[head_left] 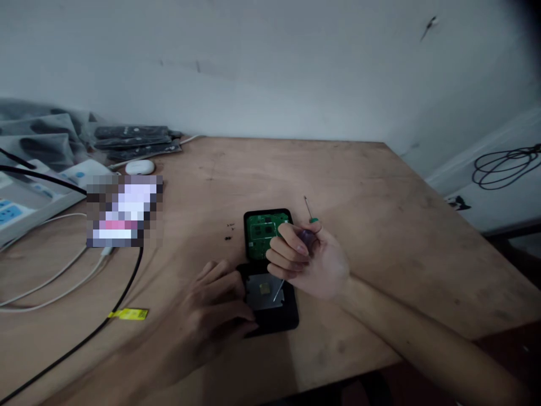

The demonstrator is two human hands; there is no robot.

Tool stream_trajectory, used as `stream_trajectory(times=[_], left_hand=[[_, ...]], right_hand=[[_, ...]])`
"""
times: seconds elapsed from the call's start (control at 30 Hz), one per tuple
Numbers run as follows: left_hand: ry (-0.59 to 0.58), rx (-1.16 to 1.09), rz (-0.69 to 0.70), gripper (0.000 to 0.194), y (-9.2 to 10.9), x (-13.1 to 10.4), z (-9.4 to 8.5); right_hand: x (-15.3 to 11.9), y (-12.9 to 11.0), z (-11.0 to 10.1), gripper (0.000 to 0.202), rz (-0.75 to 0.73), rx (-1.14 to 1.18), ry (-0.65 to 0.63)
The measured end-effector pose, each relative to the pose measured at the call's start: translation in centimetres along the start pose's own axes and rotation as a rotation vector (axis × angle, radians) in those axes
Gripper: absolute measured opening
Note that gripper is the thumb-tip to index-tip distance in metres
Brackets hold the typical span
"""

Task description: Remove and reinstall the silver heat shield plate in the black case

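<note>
Green circuit board [258, 228] sits in a rounded black housing [245, 237] on the brown wooden table [346, 180], just left of my right hand [316, 269], whose curled fingers cover part of it in my view. I have that hand closed around a screwdriver with a green and dark handle [310, 238]; one thin metal shaft [308, 206] points up from the fist, another slants down over a silver metal plate [254, 299]. I cannot tell if these belong to one tool or two. The plate lies in a flat black cover [288, 318], just nearer me than the housing. My left hand [220, 301] has its fingers bent against the cover's left side; whether they pinch it, I cannot tell. Small dark screws [230, 226] lie left of the housing.
</note>
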State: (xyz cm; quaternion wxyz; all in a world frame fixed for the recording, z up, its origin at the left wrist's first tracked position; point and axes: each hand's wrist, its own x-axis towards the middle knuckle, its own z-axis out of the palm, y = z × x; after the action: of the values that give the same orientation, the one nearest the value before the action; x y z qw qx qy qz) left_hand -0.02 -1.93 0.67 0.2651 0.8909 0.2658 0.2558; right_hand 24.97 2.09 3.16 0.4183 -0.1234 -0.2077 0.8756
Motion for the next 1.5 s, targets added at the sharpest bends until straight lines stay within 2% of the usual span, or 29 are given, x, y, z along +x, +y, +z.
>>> stream_trajectory(times=[0.17, 0.2, 0.27, 0.43, 0.57, 0.67, 0.8, 0.93, 1.07, 1.17, 1.37, 1.5], left_hand=[[0.037, 0.060, 0.025, 0.008, 0.6, -0.1, 0.0], [-0.005, 0.069, 0.041, 0.010, 0.7, 0.0, -0.2], [-0.101, 0.105, -0.014, 0.013, 1.0, 0.1, -0.6], [-0.117, 0.040, -0.003, 0.015, 1.1, 0.4, -1.4], [0.021, -0.130, -0.056, 0.012, 0.1, 0.2, -1.7], [0.086, -0.236, -0.202, 0.010, -0.9, -0.1, -2.0], [0.219, -0.105, -0.315, 0.012, -1.9, -0.6, -2.1], [0.315, 0.036, -0.417, 0.008, -2.1, -0.7, -2.2], [0.412, 0.054, -0.386, 0.005, -2.0, -0.5, -2.3], [0.464, 0.023, -0.342, 0.013, -2.2, -0.4, -2.5], [0.429, 0.046, -0.378, 0.018, -3.1, -0.3, -2.8], [0.473, 0.021, -0.417, 0.017, -3.3, 0.2, -2.6]], right_hand=[[-0.1, -0.1, 0.0, 0.039, -0.016, 0.001, -0.016], [-0.2, -0.1, -0.1, 0.040, -0.014, 0.004, -0.018], [-0.2, -0.1, -0.2, 0.040, -0.012, 0.011, -0.024], [-0.2, 0.0, -0.4, 0.041, -0.003, 0.022, -0.008], [0.0, 0.0, -0.6, 0.041, 0.005, 0.032, 0.024], [0.1, 0.0, -0.8, 0.040, 0.009, 0.036, 0.032], [0.1, 0.0, -1.0, 0.041, 0.014, 0.033, 0.044], [0.2, 0.0, -1.0, 0.042, 0.011, 0.017, 0.059], [0.3, -0.1, -1.0, 0.043, -0.004, 0.000, 0.062], [0.3, -0.2, -0.9, 0.042, -0.009, -0.011, 0.058], [0.3, -0.2, -0.9, 0.044, -0.004, -0.019, 0.050], [0.2, -0.2, -0.9, 0.042, 0.002, -0.021, 0.044]])
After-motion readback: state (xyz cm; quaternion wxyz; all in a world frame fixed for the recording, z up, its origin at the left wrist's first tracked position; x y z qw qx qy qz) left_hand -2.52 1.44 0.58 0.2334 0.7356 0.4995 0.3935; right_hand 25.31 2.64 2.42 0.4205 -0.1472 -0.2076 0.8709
